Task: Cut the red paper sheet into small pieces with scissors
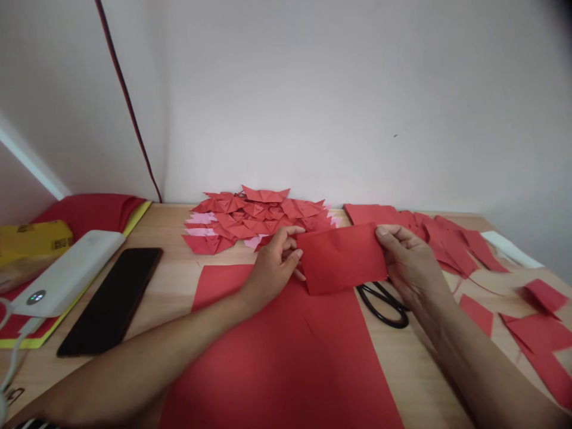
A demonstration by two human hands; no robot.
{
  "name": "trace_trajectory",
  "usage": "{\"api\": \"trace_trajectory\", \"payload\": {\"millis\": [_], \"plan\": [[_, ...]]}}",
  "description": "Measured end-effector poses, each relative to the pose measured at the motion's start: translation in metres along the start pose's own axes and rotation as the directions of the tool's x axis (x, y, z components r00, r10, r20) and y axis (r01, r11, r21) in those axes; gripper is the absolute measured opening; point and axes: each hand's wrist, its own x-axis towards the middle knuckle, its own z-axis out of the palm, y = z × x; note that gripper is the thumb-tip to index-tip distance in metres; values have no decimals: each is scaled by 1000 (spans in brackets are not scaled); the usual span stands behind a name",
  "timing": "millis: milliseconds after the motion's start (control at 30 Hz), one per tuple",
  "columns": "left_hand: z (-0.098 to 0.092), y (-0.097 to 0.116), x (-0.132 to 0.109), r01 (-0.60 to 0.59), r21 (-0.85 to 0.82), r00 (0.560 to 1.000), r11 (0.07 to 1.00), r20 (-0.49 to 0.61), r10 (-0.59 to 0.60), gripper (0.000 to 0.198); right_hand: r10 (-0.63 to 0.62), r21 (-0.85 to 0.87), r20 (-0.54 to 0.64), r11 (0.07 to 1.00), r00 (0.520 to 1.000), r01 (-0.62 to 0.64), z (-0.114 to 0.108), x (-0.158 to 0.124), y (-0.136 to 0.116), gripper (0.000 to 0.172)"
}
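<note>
A small red paper rectangle (344, 259) stands tilted up between two hands.
From here I see a white power bank (69, 274), then a black smartphone (111, 301), well left of the left hand (274, 262), with bare wood before the large red sheet (286, 357) below that hand; folded red paper pieces (259, 211) crowd the space beyond it. Its thumb and forefinger stand apart at the rectangle's left edge; I can't tell if they grip. The rectangle looks light, bendy and easily creased, so edges and corners seem the best holds. The right hand (404, 256) pinches its upper right corner; black scissor handles (395, 325) lie just below, red paper cuttings (545, 339) farther right.
</note>
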Motion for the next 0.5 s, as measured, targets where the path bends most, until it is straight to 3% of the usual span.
{"api": "trace_trajectory", "payload": {"millis": [333, 500], "plan": [[0, 3, -1, 29, -59, 1000, 998, 6, -29, 30, -12, -26, -20, 1000, 1000, 11, -3, 3, 5, 32], [1, 4, -2, 29, -95, 1000, 995, -4, -30, 26, -16, -43, -17, 999, 1000, 15, -3, 3, 5, 26]]}}
